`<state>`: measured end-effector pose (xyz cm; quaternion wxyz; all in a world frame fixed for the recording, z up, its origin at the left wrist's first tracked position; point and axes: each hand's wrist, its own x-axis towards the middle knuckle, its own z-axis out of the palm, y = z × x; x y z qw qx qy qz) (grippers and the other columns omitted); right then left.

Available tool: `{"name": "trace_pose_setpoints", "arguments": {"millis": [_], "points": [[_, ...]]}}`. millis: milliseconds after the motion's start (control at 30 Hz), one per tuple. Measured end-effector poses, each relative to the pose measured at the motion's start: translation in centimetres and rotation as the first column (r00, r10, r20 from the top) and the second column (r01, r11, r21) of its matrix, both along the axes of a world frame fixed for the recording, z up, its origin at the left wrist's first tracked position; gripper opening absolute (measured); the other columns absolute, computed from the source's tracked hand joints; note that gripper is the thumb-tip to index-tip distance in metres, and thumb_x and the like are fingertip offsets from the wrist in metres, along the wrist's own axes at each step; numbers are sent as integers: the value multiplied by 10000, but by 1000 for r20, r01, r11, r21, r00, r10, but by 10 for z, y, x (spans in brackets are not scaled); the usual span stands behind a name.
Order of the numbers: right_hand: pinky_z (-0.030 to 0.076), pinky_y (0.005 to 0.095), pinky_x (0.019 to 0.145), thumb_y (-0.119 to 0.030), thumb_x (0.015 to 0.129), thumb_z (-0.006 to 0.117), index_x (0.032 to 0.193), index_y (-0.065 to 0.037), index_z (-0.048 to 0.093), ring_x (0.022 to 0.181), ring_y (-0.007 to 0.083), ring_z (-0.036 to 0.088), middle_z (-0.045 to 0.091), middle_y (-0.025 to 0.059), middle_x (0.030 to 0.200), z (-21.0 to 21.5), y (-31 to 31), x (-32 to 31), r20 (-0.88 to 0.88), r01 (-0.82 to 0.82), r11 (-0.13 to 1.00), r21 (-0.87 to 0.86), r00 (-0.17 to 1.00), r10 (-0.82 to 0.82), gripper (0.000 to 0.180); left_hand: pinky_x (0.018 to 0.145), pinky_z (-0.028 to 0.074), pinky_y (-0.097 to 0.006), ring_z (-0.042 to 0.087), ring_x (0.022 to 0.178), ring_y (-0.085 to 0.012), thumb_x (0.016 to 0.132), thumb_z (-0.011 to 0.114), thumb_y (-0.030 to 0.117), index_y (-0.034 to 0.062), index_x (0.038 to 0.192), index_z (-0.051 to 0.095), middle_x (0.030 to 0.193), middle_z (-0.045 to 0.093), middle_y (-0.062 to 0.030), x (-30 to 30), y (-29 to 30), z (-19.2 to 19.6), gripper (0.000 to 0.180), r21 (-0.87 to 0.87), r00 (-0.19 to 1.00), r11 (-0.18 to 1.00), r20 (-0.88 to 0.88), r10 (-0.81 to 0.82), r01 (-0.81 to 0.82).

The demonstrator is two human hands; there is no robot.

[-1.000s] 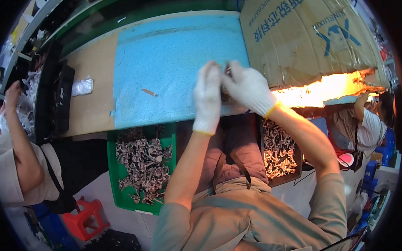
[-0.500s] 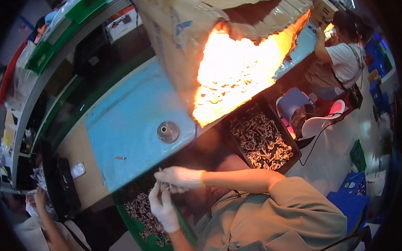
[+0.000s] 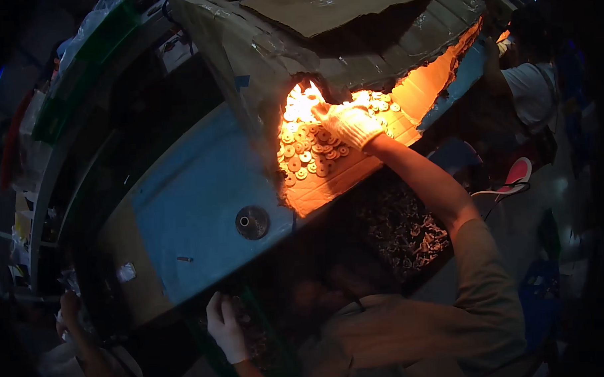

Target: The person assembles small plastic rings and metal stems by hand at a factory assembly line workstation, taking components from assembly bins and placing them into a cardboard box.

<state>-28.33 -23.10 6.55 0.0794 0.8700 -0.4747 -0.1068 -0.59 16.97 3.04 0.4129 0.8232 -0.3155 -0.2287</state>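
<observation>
My right hand [image 3: 353, 124], in a white knit glove, reaches into a brightly lit, torn-open cardboard box [image 3: 244, 51]. Its fingers are bunched at a pile of small round discs with centre holes [image 3: 304, 152]; glare hides what, if anything, lies between the fingertips. My left hand [image 3: 227, 329], also gloved, is over the near side of the table, above a green bin [image 3: 280, 335]. Its fingers point upward, somewhat apart, and I see nothing in them. Dim small parts lie in that bin.
On the blue tabletop [image 3: 189, 206] stand a dark round base with a central tube [image 3: 252, 222] and a small brownish piece [image 3: 185, 259]. A dark tray of small metal parts [image 3: 410, 231] lies below my right arm. Other people sit at far right and lower left.
My hands were together over the green bin; now the right has gone up and right into the box, while the left has dropped slightly left. The picture is darker, and the discs show more clearly.
</observation>
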Motion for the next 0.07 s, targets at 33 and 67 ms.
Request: {"name": "trace_pose_setpoints", "arguments": {"millis": [33, 67], "points": [[477, 469, 1110, -665, 1025, 425, 1566, -100, 432, 1416, 271, 520, 446, 199, 1592, 37, 5, -7, 214, 307, 819, 485, 867, -451, 782, 1004, 516, -351, 662, 1144, -237, 1052, 600, 172, -81, 1327, 605, 1259, 684, -172, -9, -26, 1, 374, -35, 998, 998, -39, -50, 49], [288, 664, 1187, -891, 894, 340, 1675, -180, 150, 1496, 248, 428, 477, 231, 1563, 5, -29, -39, 628, 16, 836, 548, 653, -424, 1073, 1007, 520, -348, 666, 1133, -232, 1052, 599, 157, -84, 1317, 610, 1249, 686, -168, -18, -57, 2, 358, -84, 988, 988, -75, -133, 127]]}}
